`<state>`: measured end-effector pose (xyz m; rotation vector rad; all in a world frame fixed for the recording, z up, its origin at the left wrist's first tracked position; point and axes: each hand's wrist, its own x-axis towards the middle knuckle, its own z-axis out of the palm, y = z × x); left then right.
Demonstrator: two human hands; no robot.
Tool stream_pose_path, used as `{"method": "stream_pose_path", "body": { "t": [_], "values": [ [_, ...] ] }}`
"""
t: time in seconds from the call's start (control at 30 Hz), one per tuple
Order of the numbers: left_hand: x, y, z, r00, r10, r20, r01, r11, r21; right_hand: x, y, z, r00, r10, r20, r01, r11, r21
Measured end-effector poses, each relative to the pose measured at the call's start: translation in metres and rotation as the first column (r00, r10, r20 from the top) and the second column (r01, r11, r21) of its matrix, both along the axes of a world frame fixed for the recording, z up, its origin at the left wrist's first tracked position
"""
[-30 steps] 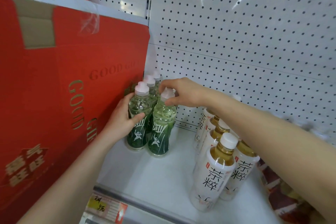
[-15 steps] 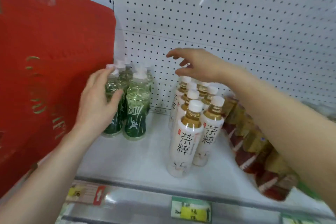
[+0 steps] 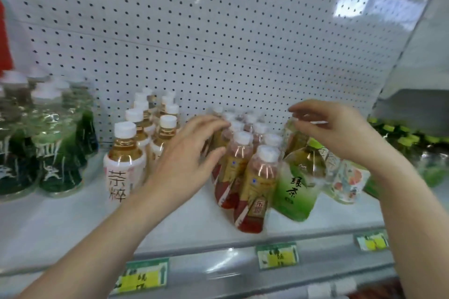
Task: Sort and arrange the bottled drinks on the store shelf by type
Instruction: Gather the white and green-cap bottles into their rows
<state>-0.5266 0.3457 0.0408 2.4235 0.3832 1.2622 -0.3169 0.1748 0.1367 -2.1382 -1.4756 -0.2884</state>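
On the white shelf (image 3: 73, 221) stand green sports-drink bottles (image 3: 58, 153) at the left and white-label tea bottles (image 3: 125, 165) beside them. In the middle is a cluster of red-and-gold label tea bottles (image 3: 257, 184). A green-label tea bottle (image 3: 295, 184) leans to their right, beside a bottle with a fruit-pattern label (image 3: 345, 182). My left hand (image 3: 187, 155) is spread open against the left side of the red-label cluster, fingers touching the back bottles. My right hand (image 3: 337, 128) hovers with curled fingers over the top of the green-label bottle; its cap is hidden.
A white pegboard back wall (image 3: 218, 43) rises behind the bottles. Price tags (image 3: 277, 255) sit along the front rail. More green-capped bottles (image 3: 403, 138) lie at the far right under another shelf. A red carton edge (image 3: 4, 39) shows at the far left.
The view has swung right. Both hands left the green sports bottles and moved right: the left hand now rests at the red-label cluster, the right hand over the green-label tea bottle.
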Motion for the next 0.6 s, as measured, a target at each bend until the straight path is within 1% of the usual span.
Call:
{"method": "stream_pose_path", "body": {
  "t": [0.07, 0.13, 0.23, 0.33, 0.4, 0.47, 0.53, 0.6],
  "values": [
    [0.03, -0.001, -0.007, 0.996, 0.039, -0.078, -0.041, 0.999, -0.021, 0.028, -0.007, -0.007, 1.0, -0.009, -0.02, 0.008, 0.998, -0.063],
    [0.057, 0.002, -0.014, 0.987, 0.07, -0.145, -0.081, 0.994, -0.069, 0.052, -0.009, -0.012, 0.999, 0.015, -0.048, -0.021, 0.994, -0.112],
    [0.082, 0.008, -0.022, 0.976, 0.109, -0.186, -0.133, 0.984, -0.121, 0.076, 0.001, -0.017, 0.995, 0.082, -0.048, -0.089, 0.983, -0.158],
    [0.098, 0.007, -0.028, 0.982, 0.112, -0.154, -0.141, 0.971, -0.195, 0.095, 0.019, -0.018, 0.984, 0.177, -0.017, -0.176, 0.958, -0.226],
    [0.102, 0.005, -0.03, 0.987, 0.102, -0.121, -0.131, 0.957, -0.258, 0.106, 0.03, -0.019, 0.979, 0.205, -0.017, -0.197, 0.912, -0.361],
    [0.103, 0.005, -0.032, 0.988, 0.111, -0.103, -0.137, 0.947, -0.291, 0.116, 0.036, -0.022, 0.98, 0.197, -0.004, -0.175, 0.86, -0.479],
    [0.102, 0.003, -0.034, 0.988, 0.119, -0.1, -0.145, 0.941, -0.307, 0.126, 0.035, -0.029, 0.981, 0.192, 0.019, -0.157, 0.851, -0.501],
    [0.101, 0.0, -0.033, 0.986, 0.129, -0.104, -0.156, 0.938, -0.309, 0.133, 0.033, -0.035, 0.987, 0.161, 0.015, -0.136, 0.878, -0.459]
  ]
}}
